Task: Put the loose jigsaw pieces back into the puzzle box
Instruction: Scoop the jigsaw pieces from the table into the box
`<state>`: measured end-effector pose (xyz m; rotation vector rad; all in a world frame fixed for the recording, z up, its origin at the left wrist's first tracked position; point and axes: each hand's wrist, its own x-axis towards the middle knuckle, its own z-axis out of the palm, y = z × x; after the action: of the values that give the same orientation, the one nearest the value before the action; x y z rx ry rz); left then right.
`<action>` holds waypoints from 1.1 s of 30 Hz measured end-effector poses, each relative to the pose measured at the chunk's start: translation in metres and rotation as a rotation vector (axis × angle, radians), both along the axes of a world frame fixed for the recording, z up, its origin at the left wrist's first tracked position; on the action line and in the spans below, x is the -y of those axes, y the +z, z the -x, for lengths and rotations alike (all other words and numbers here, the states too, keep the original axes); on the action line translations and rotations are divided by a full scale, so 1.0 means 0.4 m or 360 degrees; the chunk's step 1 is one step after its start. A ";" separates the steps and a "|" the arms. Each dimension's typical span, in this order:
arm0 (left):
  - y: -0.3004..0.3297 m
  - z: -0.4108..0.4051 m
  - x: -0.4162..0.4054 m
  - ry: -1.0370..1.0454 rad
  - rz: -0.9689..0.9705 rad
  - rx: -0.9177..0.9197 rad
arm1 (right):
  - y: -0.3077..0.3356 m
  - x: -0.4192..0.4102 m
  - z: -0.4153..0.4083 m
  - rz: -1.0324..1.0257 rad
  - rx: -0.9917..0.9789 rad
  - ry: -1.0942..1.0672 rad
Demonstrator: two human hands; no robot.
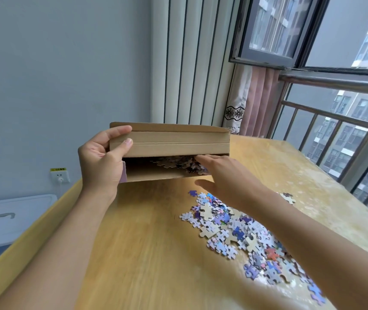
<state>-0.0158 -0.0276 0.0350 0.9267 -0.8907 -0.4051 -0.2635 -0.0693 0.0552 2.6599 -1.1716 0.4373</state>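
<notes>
The wooden table (156, 231) has a light yellow-tan top with visible grain and a yellow edge at 9 o'clock. A heap of loose jigsaw pieces (245, 233) lies directly on it toward 4 o'clock. One separate piece (288, 197) lies apart toward 3 o'clock. The surface near 2 o'clock appears mottled.

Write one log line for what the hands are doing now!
left hand: holds puzzle box tilted | right hand: open at box mouth | loose pieces: many on table
</notes>
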 end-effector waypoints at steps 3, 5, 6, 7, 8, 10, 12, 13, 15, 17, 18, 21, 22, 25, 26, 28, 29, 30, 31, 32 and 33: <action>-0.005 -0.004 0.005 -0.0015 0.0007 -0.0005 | -0.030 -0.028 0.034 -0.0035 0.0090 -0.0049; -0.006 -0.005 0.006 -0.0013 0.0012 -0.0007 | -0.042 -0.030 0.046 -0.0034 0.0034 -0.0083; -0.006 -0.005 0.005 -0.0011 0.0021 -0.0009 | -0.044 -0.028 0.049 -0.0060 -0.0002 -0.0093; -0.005 -0.005 0.005 -0.0010 0.0035 -0.0010 | -0.042 -0.025 0.049 -0.0109 -0.0038 -0.0097; -0.004 -0.004 0.004 -0.0012 0.0042 -0.0010 | -0.041 -0.023 0.048 -0.0170 -0.0082 -0.0093; -0.001 -0.001 0.001 -0.0014 0.0037 -0.0004 | -0.041 -0.019 0.040 -0.0297 -0.0197 -0.0100; -0.003 -0.001 0.003 -0.0005 0.0043 -0.0004 | -0.041 -0.002 0.025 -0.0397 -0.0287 -0.0104; -0.003 -0.001 0.003 -0.0006 0.0047 -0.0008 | -0.042 0.011 0.018 -0.0433 -0.0276 -0.0093; -0.002 0.002 0.001 0.0002 0.0050 -0.0004 | -0.039 0.035 0.007 -0.0505 -0.0184 -0.0084; 0.000 0.004 0.001 -0.0001 0.0053 -0.0004 | -0.040 0.041 0.007 -0.0453 -0.0096 -0.0089; 0.001 0.005 0.000 -0.0012 0.0056 -0.0014 | -0.039 0.033 0.008 -0.0375 -0.0071 -0.0100; 0.001 0.001 0.002 -0.0010 0.0067 -0.0023 | -0.028 -0.006 0.011 -0.0235 -0.0084 -0.0144; 0.000 0.001 0.003 -0.0008 0.0068 -0.0014 | -0.023 -0.015 0.009 -0.0268 -0.0127 -0.0159; -0.001 0.004 0.003 -0.0012 0.0069 0.0008 | -0.004 -0.006 -0.017 -0.0395 -0.0272 -0.0212; -0.002 0.005 0.002 -0.0011 0.0070 0.0008 | 0.002 0.007 -0.030 -0.0460 -0.0321 -0.0224; -0.002 0.008 0.001 -0.0010 0.0073 0.0011 | 0.015 0.040 -0.059 -0.0589 -0.0419 -0.0213; -0.002 0.010 0.000 -0.0007 0.0071 0.0012 | 0.020 0.054 -0.072 -0.0621 -0.0447 -0.0202; 0.000 0.011 -0.001 -0.0008 0.0068 0.0014 | 0.025 0.067 -0.086 -0.0634 -0.0451 -0.0194; 0.000 0.011 -0.001 -0.0008 0.0069 0.0011 | 0.030 0.077 -0.097 -0.0628 -0.0453 -0.0188; 0.000 0.011 -0.001 -0.0012 0.0070 0.0009 | 0.035 0.085 -0.107 -0.0617 -0.0470 -0.0181; 0.000 0.011 0.000 -0.0015 0.0066 0.0011 | 0.039 0.089 -0.113 -0.0606 -0.0505 -0.0175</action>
<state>-0.0201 -0.0275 0.0348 0.8867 -0.9068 -0.3906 -0.2184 -0.1049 0.0707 2.8055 -1.3989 -0.2455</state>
